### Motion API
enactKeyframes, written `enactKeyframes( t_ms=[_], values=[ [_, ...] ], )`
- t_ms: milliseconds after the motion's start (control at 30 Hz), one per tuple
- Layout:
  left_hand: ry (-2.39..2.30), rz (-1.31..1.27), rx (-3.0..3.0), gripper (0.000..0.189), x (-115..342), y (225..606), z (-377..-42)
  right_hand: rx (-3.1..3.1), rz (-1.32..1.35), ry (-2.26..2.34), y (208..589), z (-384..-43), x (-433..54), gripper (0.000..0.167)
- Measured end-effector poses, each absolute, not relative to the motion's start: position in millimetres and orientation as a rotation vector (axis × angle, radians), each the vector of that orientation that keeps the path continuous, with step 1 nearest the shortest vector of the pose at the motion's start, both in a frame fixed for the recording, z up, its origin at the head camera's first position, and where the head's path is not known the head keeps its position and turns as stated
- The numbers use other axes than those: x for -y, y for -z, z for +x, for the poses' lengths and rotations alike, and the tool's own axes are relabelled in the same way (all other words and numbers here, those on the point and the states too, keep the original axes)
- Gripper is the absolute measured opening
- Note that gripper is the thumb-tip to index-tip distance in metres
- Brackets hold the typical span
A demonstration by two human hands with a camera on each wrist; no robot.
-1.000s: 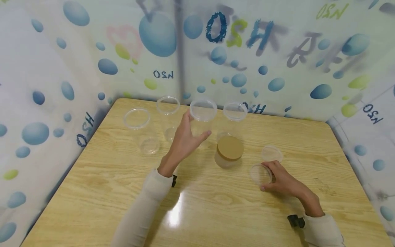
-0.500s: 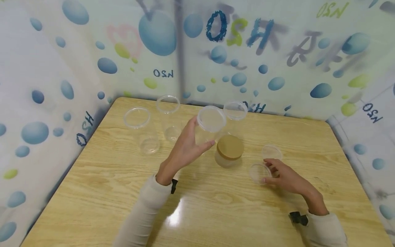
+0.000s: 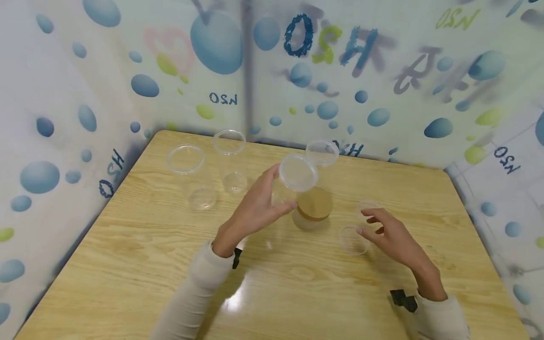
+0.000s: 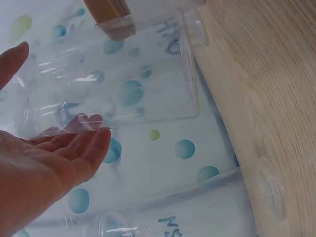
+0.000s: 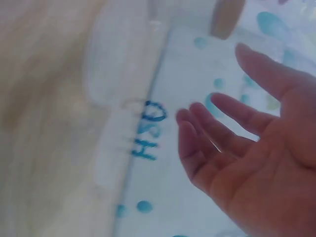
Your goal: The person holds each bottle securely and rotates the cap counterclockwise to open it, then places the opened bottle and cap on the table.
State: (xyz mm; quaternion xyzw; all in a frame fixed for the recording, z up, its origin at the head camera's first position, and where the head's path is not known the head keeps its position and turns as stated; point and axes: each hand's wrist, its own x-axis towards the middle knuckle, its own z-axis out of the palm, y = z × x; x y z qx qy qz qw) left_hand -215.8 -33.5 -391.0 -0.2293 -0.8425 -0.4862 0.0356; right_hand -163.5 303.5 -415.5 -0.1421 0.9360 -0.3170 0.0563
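My left hand (image 3: 255, 205) grips a tall clear plastic jar (image 3: 298, 174) by its side, thumb and fingers round it. The jar's top looks whitish, and in the left wrist view its transparent wall (image 4: 143, 74) spans the upper part. In the head view it overlaps a short jar with a brown lid (image 3: 314, 204). My right hand (image 3: 395, 238) holds nothing, its fingers loosely bent. Right by its thumb lies a round clear lid (image 3: 353, 240). A second clear lid (image 3: 367, 208), partly hidden by the fingers, lies just beyond.
Two tall clear jars without lids, one at left (image 3: 185, 159) and one behind it (image 3: 229, 142), stand on the wooden table (image 3: 127, 264). Another clear jar (image 3: 322, 153) stands behind the brown-lidded one. Patterned walls (image 3: 361, 97) border the table's back and sides.
My left hand has lifted the tall jar and brought it rightward and nearer. The right hand has let go of the near clear lid and drawn slightly away from it.
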Motion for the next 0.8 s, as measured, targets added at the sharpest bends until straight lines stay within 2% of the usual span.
enactKeyframes(
  t_ms=[200, 800],
  values=[
    [1.437, -0.754, 2.640, 0.085, 31.2, 389.8, -213.4, -3.003, -0.491, 1.051, 397.8, -165.9, -286.0, 0.052],
    [1.337, -0.812, 2.725, 0.085, 31.0, 387.2, -210.5, -3.013, -0.782, 1.357, 375.0, -180.3, -222.0, 0.074]
  ],
)
